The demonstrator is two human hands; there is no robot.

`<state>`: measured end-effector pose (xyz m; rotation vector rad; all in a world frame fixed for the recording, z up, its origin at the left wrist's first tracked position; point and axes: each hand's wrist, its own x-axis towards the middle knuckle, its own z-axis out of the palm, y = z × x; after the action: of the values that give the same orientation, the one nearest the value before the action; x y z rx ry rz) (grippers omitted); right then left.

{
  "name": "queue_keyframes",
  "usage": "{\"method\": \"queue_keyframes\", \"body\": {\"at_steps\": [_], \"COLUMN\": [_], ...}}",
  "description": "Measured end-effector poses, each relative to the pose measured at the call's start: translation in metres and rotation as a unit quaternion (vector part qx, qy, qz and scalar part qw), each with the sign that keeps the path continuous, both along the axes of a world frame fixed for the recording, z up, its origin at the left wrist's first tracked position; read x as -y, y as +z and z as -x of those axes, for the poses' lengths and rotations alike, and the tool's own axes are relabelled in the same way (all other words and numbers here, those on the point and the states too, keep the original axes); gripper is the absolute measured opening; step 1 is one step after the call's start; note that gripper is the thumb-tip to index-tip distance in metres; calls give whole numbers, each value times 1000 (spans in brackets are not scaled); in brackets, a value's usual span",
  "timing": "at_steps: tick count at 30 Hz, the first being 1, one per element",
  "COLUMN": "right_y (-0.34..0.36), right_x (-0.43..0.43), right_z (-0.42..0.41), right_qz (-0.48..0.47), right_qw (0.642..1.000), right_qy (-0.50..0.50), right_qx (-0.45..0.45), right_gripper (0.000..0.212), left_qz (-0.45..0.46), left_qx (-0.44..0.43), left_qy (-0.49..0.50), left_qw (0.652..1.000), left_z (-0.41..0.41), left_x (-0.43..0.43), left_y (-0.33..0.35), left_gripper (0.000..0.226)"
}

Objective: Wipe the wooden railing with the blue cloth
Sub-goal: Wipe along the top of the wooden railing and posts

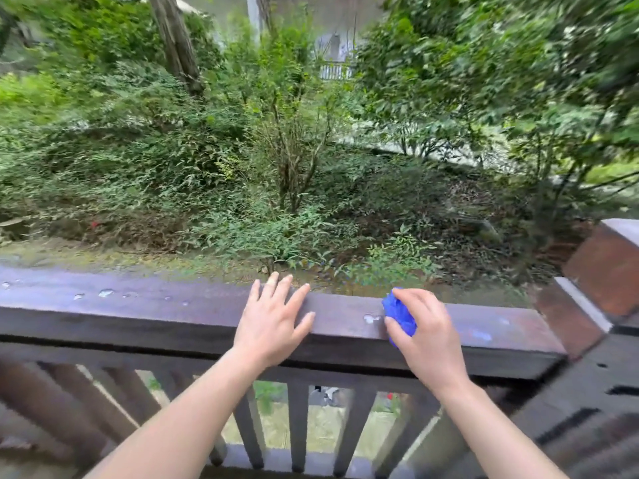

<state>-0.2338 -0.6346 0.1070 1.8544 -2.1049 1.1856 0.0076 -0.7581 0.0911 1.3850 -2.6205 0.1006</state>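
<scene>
One long wooden railing (173, 316) crosses the view from left to right, its flat top rail dark brown with a dull, wet-looking sheen. Several pale specks and droplets sit on the top at the left, and one white spot (371, 318) lies on it between the two hands. Toward the right end the rail meets a reddish-brown corner post (608, 267) with a paler cap. Below the top rail, upright balusters (298, 426) run down to a lower rail; about five can be counted clearly in the middle, and those at the sides are too blurred to count.

Beyond the railing the ground drops into green bushes (287, 160) and leaf litter, with one tree trunk (176, 43) at the upper left and a small white fence (336, 71) far off near the top centre.

Two bare forearms reach up from the bottom edge. The left hand (273, 326) lies palm down on the top rail, fingers spread and flat, gripping nothing. The right hand (425, 337) is curled around one blue cloth (397, 312), which is bunched into a small bright wad and pressed on the top rail just right of the white spot, with part of it poking out past the thumb and fingers.
</scene>
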Motion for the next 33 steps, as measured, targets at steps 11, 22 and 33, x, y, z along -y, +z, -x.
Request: {"method": "queue_keyframes", "body": {"at_steps": [11,22,33], "right_y": [-7,-21,-21], "right_x": [-25,-27,-18], "right_z": [121,108,104], "right_qz": [5,-58,-72], "right_qw": [986,989,988], "right_qy": [-152,-106,-95], "right_qx": [-62,-91,-102], "right_gripper": [26,22,26], "left_qz": [59,54,53], "left_qx": [-42,-38,-35], "left_qy": [-11,4,13], "left_qw": [997,998,998], "left_z": [4,8,8], "left_x": [14,9,5], "left_y": [-20,-16,-15], "left_gripper": [55,57,59]}}
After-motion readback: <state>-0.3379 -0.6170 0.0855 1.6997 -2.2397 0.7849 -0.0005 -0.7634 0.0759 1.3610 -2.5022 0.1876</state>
